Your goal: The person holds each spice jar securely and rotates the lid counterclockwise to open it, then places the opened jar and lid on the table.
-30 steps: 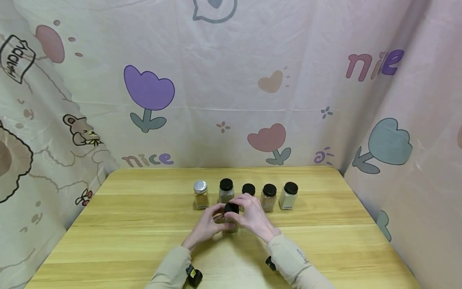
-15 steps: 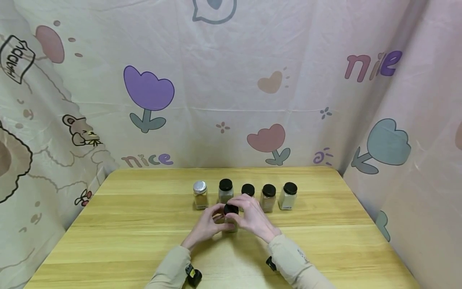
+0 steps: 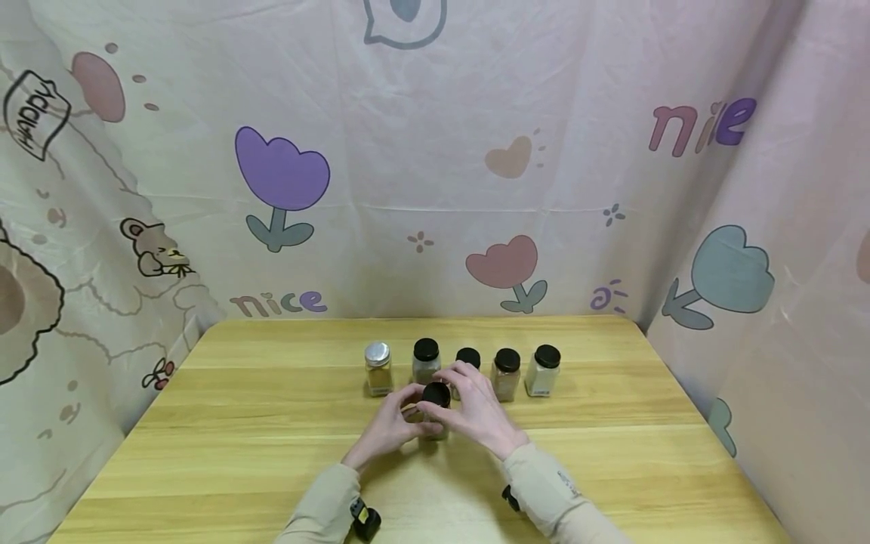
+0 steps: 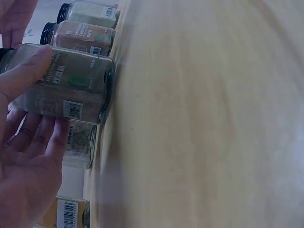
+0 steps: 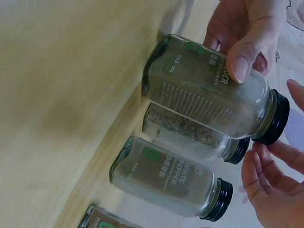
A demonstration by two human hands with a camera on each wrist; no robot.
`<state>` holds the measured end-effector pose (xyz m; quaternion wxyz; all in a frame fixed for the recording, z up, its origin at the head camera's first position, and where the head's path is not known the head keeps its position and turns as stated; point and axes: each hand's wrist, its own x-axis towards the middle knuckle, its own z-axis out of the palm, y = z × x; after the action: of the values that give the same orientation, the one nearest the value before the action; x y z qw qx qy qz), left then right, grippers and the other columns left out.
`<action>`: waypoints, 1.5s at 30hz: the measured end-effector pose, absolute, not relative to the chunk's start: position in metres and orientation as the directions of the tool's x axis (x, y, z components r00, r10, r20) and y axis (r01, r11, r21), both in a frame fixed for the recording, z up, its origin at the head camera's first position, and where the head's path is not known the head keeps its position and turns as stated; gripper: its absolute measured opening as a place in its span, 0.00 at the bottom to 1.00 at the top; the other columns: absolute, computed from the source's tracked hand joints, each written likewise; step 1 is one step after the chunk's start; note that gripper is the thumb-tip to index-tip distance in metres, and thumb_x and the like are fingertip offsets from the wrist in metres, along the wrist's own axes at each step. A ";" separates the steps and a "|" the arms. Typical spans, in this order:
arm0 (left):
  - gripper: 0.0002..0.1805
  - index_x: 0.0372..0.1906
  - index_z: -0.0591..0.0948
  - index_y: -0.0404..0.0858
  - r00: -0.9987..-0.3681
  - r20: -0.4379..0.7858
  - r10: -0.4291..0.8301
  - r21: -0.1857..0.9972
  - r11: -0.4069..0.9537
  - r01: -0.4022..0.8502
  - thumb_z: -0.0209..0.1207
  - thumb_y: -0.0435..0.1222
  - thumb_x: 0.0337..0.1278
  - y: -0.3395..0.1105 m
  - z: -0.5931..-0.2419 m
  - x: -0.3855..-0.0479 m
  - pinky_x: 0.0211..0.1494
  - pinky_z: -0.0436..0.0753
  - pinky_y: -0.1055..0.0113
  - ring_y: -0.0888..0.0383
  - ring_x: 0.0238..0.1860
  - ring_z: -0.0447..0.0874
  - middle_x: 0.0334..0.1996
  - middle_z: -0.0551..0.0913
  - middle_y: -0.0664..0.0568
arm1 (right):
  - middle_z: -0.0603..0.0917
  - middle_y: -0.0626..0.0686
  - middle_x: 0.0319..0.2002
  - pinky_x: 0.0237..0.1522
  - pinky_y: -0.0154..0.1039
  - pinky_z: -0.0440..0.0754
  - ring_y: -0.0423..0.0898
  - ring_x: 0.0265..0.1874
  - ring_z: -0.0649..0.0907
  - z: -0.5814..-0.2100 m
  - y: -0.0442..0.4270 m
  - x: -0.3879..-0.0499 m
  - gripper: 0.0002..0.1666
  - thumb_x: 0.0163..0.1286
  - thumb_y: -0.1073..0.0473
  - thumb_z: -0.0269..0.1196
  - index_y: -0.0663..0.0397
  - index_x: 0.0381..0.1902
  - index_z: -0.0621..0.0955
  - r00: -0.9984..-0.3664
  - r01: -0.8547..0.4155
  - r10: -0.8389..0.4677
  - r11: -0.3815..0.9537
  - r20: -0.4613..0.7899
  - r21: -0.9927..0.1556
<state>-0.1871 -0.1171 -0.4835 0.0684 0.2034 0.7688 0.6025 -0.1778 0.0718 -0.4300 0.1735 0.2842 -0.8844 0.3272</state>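
Observation:
Near the table's middle, a glass jar (image 3: 440, 434) of brownish powder stands upright under a black lid (image 3: 436, 394). The left hand (image 3: 389, 428) grips its body, thumb on one side and fingers on the other; the left wrist view shows the jar (image 4: 80, 88) in the left hand (image 4: 33, 166). Around the lid are the spread fingers of the right hand (image 3: 479, 412). In the right wrist view the lid (image 5: 276, 118) sits on the jar, one fingertip of the right hand (image 5: 275, 185) is at its edge, and another digit stands apart from it.
Behind the hands stand several jars in a row: a silver-lidded one (image 3: 378, 370), then black-lidded ones, among them a grey one (image 3: 426, 366), a brownish one (image 3: 505, 381) and a pale one (image 3: 542, 378). A patterned curtain (image 3: 408, 272) hangs behind the wooden table (image 3: 238, 423).
The right hand's fingers have spread a little from the lid, its thumb shifting left, so more of the lid shows. The left hand keeps its grip on the jar.

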 end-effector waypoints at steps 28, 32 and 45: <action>0.25 0.54 0.79 0.34 -0.902 0.156 0.402 0.943 0.210 0.257 0.74 0.35 0.50 -0.118 -0.483 -0.187 0.67 0.82 0.67 0.54 0.56 0.82 0.53 0.82 0.40 | 0.81 0.52 0.46 0.51 0.52 0.84 0.46 0.47 0.80 -0.433 0.079 -0.183 0.34 0.55 0.46 0.78 0.57 0.55 0.84 -0.845 -0.531 -0.373 0.507 0.383 -0.679; 0.25 0.53 0.79 0.35 -0.906 0.156 0.394 0.942 0.216 0.256 0.74 0.34 0.50 -0.118 -0.483 -0.187 0.65 0.83 0.68 0.57 0.54 0.82 0.52 0.83 0.41 | 0.80 0.50 0.41 0.45 0.39 0.82 0.43 0.42 0.80 -0.433 0.074 -0.182 0.30 0.52 0.47 0.79 0.57 0.49 0.86 -0.828 -0.560 -0.354 0.552 0.434 -0.618; 0.26 0.54 0.78 0.31 -0.901 0.160 0.404 0.949 0.189 0.253 0.74 0.31 0.49 -0.117 -0.484 -0.188 0.68 0.81 0.62 0.44 0.59 0.81 0.54 0.81 0.38 | 0.84 0.52 0.51 0.58 0.45 0.81 0.51 0.52 0.82 -0.427 0.079 -0.183 0.23 0.58 0.63 0.73 0.58 0.53 0.85 -0.815 -0.562 -0.452 0.468 0.361 -0.682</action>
<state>-0.1877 -0.1170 -0.4839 0.0629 0.2137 0.7684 0.5999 -0.1832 0.0790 -0.4267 0.0650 0.2967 -0.8543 0.4218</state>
